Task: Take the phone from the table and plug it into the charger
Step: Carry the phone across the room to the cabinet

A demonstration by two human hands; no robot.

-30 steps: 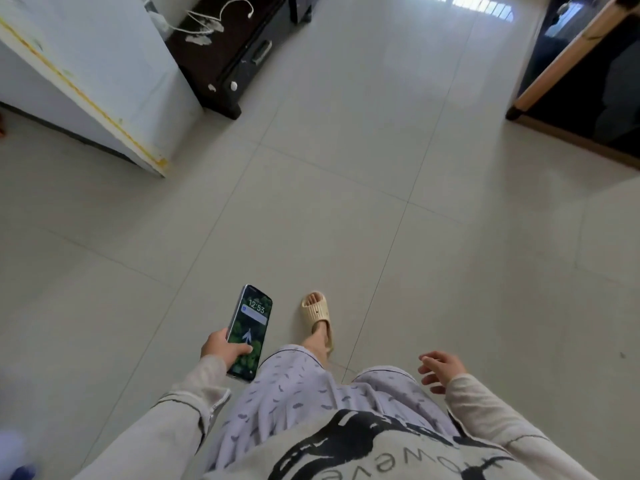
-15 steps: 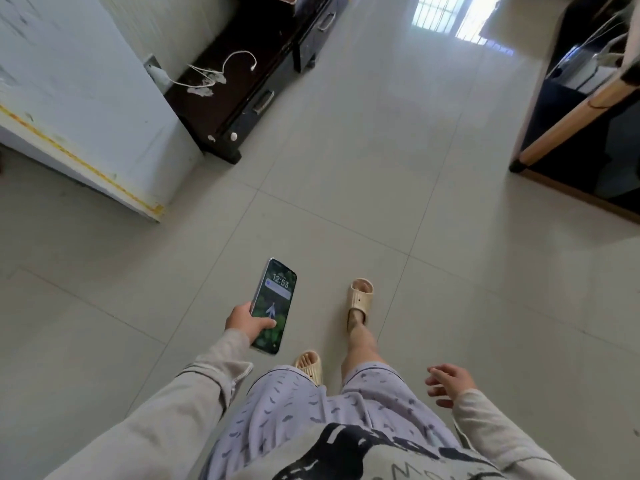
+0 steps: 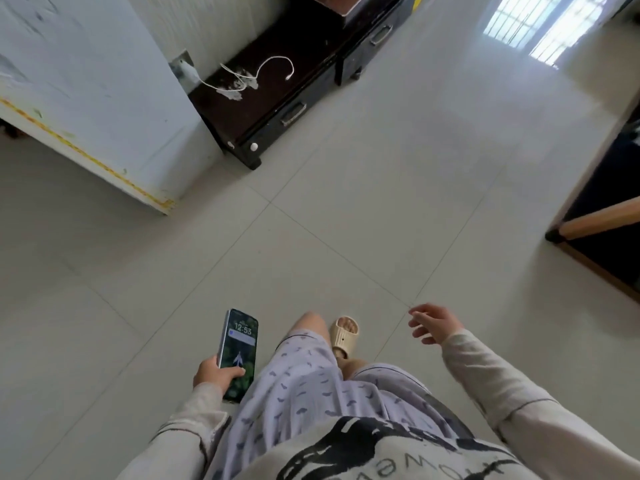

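My left hand (image 3: 215, 375) grips a phone (image 3: 239, 348) with its lit screen facing up, held low beside my left leg. My right hand (image 3: 433, 323) hangs empty at my right side, fingers loosely apart. Far ahead, a white charger cable (image 3: 273, 64) lies coiled on top of a dark low cabinet (image 3: 277, 109). Its white plug block (image 3: 187, 72) sits in a wall socket at the cabinet's left end. The cable's free end curls toward the right.
A pale blue-white box-like unit (image 3: 93, 109) with a yellow bottom strip stands at the left, next to the cabinet. A wood-framed dark piece of furniture (image 3: 602, 220) is at the right edge. Light tiled floor (image 3: 346, 220) lies between me and the cabinet.
I have walked forward: the cabinet and cable appear closer and more central. My feet have swapped stride. My right hand has swung up and forward; the left still holds the phone.
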